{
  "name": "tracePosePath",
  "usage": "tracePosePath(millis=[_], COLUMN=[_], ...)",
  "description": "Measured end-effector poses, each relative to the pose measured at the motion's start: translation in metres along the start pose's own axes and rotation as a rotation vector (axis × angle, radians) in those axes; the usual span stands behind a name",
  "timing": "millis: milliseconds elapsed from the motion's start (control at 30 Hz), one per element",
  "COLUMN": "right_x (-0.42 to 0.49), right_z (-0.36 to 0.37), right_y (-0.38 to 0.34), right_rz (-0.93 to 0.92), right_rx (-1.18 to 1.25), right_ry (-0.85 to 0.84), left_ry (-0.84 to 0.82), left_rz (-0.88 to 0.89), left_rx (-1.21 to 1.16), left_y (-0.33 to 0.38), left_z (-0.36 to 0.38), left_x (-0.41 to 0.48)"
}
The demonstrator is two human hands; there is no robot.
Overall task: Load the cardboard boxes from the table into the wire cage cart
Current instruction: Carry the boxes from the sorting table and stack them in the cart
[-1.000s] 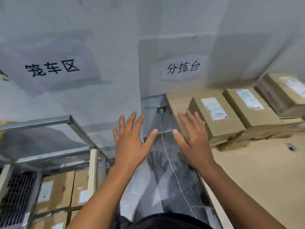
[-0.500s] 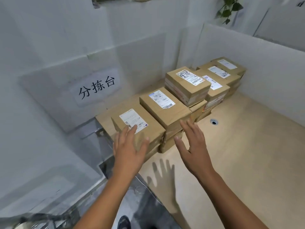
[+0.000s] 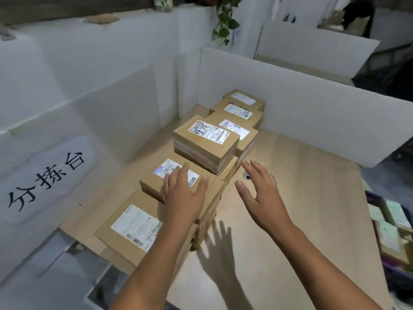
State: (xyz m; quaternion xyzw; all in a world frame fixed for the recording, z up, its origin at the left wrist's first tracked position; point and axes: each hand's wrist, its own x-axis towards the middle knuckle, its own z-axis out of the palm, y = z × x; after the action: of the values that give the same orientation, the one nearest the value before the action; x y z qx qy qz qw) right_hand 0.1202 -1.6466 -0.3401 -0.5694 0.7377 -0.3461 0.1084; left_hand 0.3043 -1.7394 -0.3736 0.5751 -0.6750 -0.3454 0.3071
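Several brown cardboard boxes with white labels stand in a row along the left side of the wooden table (image 3: pixel 301 198). My left hand (image 3: pixel 182 195) lies flat, fingers spread, on the second box (image 3: pixel 156 182) from the near end. The nearest box (image 3: pixel 125 233) sits just below my left forearm. A taller stacked box (image 3: pixel 205 142) is right behind. My right hand (image 3: pixel 261 193) hovers open over the bare table, just right of the row, holding nothing. The wire cage cart is out of sight.
White partition walls (image 3: pixel 312 113) close the table at the back and left, with a paper sign (image 3: pixel 47 177) on the left wall. A small round hole (image 3: pixel 245 175) is in the tabletop. A dark crate of packets (image 3: pixel 393 231) stands at the right edge.
My view has swung right, from the cage cart to the table. Both hands moved forward along the boxes; the left hand now rests on the second box instead of the nearest.
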Motion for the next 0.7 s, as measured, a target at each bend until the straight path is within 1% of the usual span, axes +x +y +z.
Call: tracePosePath(millis=[167,267,400,600,700], right_x=[0.033,0.048,0.074,0.13,0.166], right_z=[0.01,0.016,0.02,0.026,0.03], right_y=[-0.004,0.001,0.02,0.052,0.066], right_rz=[0.014,0.035,0.038,0.013,-0.012], right_rx=[-0.038,-0.027,-0.015,0.067,0.092], right_ry=[0.026,0.007,-0.002,-0.03,-0.079], left_ry=[-0.044,-0.047,-0.008,0.061,0.112], left_rz=[0.038,0.011,-0.043,-0.145,-0.165], left_rx=[0.003,-0.025,-0.098,-0.134,-0.159], left_y=[0.009,0.009,0.018,0.033,0.036], left_z=[0.012,0.024,0.045,0.074,0.083], left_x=[0.042,0.056,0.079,0.103,0.104])
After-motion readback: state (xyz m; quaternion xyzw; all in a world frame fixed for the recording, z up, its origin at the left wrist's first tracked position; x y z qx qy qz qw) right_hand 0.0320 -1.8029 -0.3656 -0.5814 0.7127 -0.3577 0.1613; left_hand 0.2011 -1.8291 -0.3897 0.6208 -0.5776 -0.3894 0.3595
